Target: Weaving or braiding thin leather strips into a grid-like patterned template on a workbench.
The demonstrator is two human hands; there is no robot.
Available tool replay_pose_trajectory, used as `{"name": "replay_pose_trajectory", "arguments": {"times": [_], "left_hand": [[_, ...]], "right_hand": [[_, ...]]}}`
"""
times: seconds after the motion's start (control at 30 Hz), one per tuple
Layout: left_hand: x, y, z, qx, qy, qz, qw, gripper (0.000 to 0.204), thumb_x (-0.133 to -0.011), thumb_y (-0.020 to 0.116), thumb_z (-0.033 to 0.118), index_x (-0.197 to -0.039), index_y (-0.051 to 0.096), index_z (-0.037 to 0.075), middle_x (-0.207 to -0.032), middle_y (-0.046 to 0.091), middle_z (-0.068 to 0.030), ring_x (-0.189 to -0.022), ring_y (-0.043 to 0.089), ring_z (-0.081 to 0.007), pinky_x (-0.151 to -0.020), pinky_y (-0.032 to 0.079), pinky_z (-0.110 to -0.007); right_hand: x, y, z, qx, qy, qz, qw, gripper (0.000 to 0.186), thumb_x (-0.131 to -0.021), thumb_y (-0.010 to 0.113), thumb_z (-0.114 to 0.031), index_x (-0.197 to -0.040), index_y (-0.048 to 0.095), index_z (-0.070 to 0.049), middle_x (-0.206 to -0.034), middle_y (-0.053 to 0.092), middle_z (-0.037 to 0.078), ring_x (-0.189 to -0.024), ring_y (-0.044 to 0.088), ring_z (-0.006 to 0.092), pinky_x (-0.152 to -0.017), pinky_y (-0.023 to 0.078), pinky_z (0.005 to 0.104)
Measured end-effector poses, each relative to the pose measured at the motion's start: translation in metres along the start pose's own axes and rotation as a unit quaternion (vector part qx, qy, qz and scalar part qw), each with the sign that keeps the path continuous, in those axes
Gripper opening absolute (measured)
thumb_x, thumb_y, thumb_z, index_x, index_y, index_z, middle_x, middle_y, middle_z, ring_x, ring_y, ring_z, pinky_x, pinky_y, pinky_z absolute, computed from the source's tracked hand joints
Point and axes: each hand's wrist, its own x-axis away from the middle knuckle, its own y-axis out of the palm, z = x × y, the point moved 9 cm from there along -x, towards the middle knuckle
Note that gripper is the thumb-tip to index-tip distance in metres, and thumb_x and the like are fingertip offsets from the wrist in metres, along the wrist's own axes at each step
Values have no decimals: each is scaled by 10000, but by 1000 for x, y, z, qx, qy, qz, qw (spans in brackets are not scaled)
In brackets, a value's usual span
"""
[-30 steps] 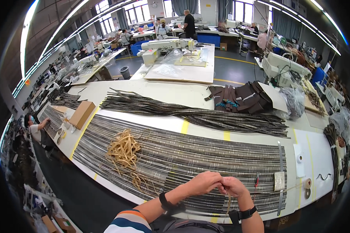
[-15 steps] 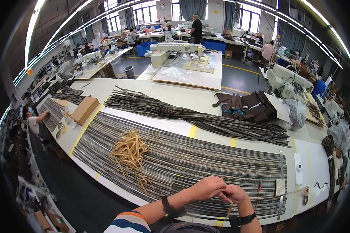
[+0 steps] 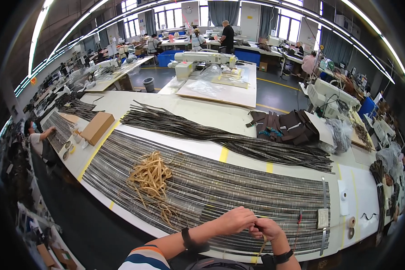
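Observation:
My left hand (image 3: 236,220) and my right hand (image 3: 266,228) meet fingertip to fingertip above the near edge of the striped layer. A thin tan strip (image 3: 262,246) hangs down from my closed right hand. The left fingers are pinched together right beside it, and what is between them is hidden. Beneath both hands, long dark grey-brown straps (image 3: 202,180) lie side by side across the table. A loose tangle of tan strips (image 3: 151,174) rests on these straps, farther left.
A metal bar (image 3: 324,193) crosses the straps' right end, with a pale block (image 3: 322,218) on it. Red-handled snips (image 3: 300,217) and tape rolls (image 3: 351,222) lie nearby. Behind are a dark strap bundle (image 3: 229,139) and a cardboard box (image 3: 97,128). A co-worker (image 3: 38,137) stands far left.
Both hands have shifted slightly left, still together at the fingertips. The hanging tan strip has swung a little left. The straps and tan tangle lie as before.

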Motion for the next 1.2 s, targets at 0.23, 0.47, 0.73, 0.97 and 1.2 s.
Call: {"name": "replay_pose_trajectory", "arguments": {"times": [0.23,0.47,0.73,0.97,1.2], "left_hand": [[-2,-1,8,-37,-2,18,999,130,-822,603,114,-935,580,54,-792,547,-72,-770,551,-234,-733,426,-331],[6,4,-21,136,-255,37,956,228,-851,652,194,-991,601,22,-864,595,-90,-814,589,-212,-722,473,-320],[33,35,-35,295,-401,54,866,168,-887,601,145,-975,600,1,-817,606,-26,-735,545,-80,-674,454,-240],[31,38,-29,292,-390,77,870,165,-882,609,135,-980,595,2,-824,593,-18,-739,538,-68,-668,449,-229],[30,78,-23,368,-350,111,854,471,-874,637,172,-1271,438,13,-1192,524,-98,-1095,519,-165,-948,426,-304]], "right_hand": [[3,0,-4,2,17,2,1000,331,-990,410,-269,-892,566,6,-678,419,-18,-531,370,69,-479,310,191],[17,-8,-27,161,-42,89,982,144,-921,566,-174,-877,577,-38,-690,505,-25,-572,459,60,-524,376,199],[27,2,-36,325,-61,111,937,175,-886,624,-204,-902,623,-30,-737,593,-7,-647,569,80,-604,450,209],[29,-8,-35,304,-51,126,943,178,-878,631,-187,-901,628,-10,-689,595,-2,-646,573,75,-577,454,211],[52,-8,-55,182,-166,176,953,122,-876,616,-106,-888,619,15,-708,615,44,-617,586,106,-577,470,216]]}}
